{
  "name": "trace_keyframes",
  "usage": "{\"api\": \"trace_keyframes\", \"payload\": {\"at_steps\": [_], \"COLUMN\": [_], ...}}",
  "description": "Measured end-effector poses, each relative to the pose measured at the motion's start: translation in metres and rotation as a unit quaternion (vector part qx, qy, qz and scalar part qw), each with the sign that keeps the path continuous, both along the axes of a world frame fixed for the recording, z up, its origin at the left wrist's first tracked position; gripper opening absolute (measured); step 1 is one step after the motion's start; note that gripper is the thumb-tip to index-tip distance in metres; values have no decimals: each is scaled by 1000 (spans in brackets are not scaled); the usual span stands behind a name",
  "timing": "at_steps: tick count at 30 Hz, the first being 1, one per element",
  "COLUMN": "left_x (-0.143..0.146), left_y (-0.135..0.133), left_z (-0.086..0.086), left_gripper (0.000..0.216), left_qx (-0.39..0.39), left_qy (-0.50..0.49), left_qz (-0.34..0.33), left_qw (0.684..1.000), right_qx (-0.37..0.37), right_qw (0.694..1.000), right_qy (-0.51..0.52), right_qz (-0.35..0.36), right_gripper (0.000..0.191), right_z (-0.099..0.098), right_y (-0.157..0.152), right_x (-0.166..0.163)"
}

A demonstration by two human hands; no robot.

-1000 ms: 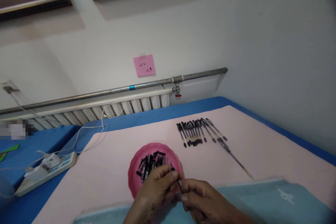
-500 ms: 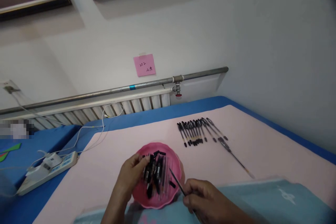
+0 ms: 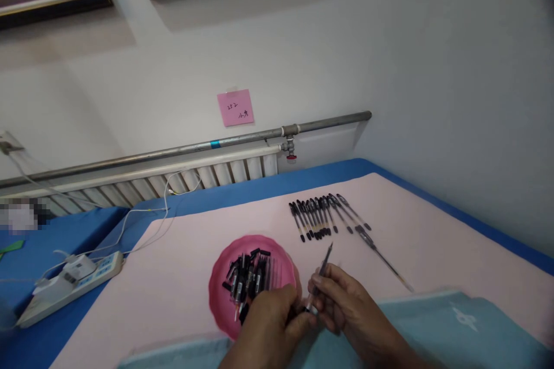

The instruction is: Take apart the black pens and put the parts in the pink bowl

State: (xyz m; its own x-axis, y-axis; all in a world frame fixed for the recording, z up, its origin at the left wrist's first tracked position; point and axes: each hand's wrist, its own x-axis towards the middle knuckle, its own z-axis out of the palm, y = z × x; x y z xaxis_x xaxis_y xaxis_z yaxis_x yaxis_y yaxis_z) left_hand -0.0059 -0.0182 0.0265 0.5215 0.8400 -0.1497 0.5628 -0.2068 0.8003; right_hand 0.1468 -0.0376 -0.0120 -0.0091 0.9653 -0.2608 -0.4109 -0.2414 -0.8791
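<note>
About a dozen pens lie in a row (image 3: 321, 216) on the pink sheet (image 3: 182, 265), each with a dark cap at the far end and a dark plug at the near one, so these look complete. A lone pen (image 3: 383, 256) lies just beyond the row's right end, capped, but its near end looks pale and plugless, so it seems only part done. The bowl (image 3: 219, 305) holds a good heap of loose parts (image 3: 246, 274), dark pieces and clear tubes, which suggests that much remains. One pen (image 3: 323, 268) is in hand, uncapped, and seems partway through assembly. It is held above the near edge of the sheet, right of the bowl and short of the row. Its bare tip points up and away from the person, leaning a little right; its long axis slants down from there to the left fingers. The right hand (image 3: 346, 305) grips its barrel between thumb and fingers. The left hand (image 3: 274, 320) is closed in a pinch about its lower end, in front of the bowl's near right side; whether the small dark piece there is joined to the barrel cannot be told.
</note>
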Motion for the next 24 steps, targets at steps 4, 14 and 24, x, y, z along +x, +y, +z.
{"api": "trace_keyframes", "payload": {"at_steps": [4, 14, 24], "left_x": [-2, 0, 0], "left_y": [2, 2, 3], "left_z": [0, 1, -1], "left_gripper": [24, 31, 38], "left_qx": [-26, -114, -117], "left_qy": [-34, -130, -116], "left_qz": [-9, 3, -22], "left_qw": [999, 985, 986], "right_qx": [31, 50, 40], "right_qw": [1000, 997, 999], "right_qy": [-3, 60, 30], "right_qz": [-3, -11, -22], "right_gripper": [33, 29, 28], "right_z": [6, 6, 10], "right_y": [-2, -3, -4], "right_x": [1, 4, 1]}}
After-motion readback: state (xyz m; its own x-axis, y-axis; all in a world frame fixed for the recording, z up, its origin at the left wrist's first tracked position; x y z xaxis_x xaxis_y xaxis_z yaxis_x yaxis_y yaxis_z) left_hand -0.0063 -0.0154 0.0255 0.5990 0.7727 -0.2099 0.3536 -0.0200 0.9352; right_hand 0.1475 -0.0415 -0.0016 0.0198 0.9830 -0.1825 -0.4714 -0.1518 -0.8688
